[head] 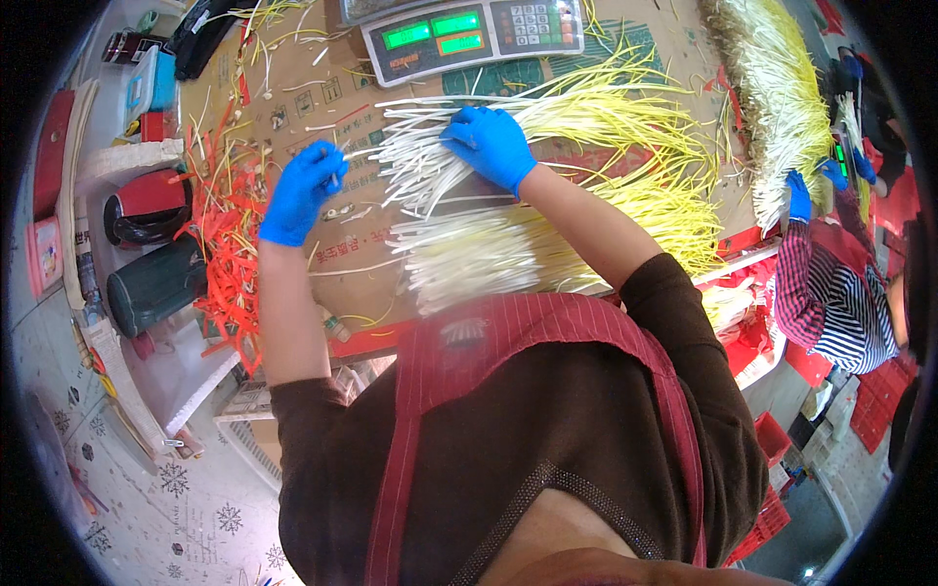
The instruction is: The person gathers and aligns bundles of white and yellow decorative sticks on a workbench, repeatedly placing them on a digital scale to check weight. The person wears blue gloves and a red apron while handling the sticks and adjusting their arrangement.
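Note:
Yellow chives with white stalk ends lie across the cardboard-covered table. Over the upper bundle of yellow chives (421, 157) is my right hand (491, 146), blue-gloved, its fingers curled onto the white stalks. My left hand (304, 192), also in a blue glove, is left of the bundle, fingers closed at the outer end of a thin white stalk (360, 154). A second bundle of yellow chives (476, 256), partly blurred, lies nearer my apron, its yellow leaves pointing right. The undersides of both hands are hidden.
A digital scale (473, 36) stands beyond the bundles. Tangled red ties (231, 271) lie at the left table edge. A long heap of yellow chives (777, 95) fills the right side. Beside it are a co-worker's blue-gloved hands (799, 198) and striped clothing.

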Demonstrator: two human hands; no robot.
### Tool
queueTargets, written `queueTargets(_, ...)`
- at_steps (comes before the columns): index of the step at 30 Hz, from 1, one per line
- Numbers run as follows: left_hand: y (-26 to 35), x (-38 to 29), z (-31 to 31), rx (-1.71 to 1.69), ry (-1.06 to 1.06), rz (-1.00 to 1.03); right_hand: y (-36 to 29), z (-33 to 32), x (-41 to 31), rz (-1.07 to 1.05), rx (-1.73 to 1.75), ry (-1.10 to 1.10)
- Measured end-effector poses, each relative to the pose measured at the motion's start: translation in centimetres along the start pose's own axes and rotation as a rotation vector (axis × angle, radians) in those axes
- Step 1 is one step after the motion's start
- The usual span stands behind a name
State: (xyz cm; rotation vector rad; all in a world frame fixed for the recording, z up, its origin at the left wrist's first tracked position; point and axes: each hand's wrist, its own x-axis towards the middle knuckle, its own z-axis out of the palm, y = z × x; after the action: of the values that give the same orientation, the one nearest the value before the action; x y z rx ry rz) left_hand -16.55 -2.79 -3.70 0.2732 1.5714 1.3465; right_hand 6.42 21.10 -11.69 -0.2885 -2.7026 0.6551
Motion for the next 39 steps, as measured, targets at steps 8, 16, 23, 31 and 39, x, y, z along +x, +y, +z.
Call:
queueTargets(8,0.8,-5.4,-8.6,0.539,0.525,0.199,1.3,-2.3,1.0,-0.070,0.257,0.169)
queueTargets(16,-3.1,-2.7,3.9,0.734,0.030,0.423,2.7,-11.6,4.4,-0.032,0.083,0.035)
queueTargets(23,-6.4,-1.6,11.2,0.788,0.192,0.837,2.2,-13.3,-3.4,0.200,0.098,-0.237)
queueTargets(31,-9.2,-7.5,3.8,0.759,0.484,0.697,-4.8,-11.2,-13.6,-0.011,-0.043,-0.561)
queueTargets(39,-7.7,-13.6,-9.7,0.641,0.914,0.462,-4.0,-11.9,-10.6,-0.160,-0.032,-0.588)
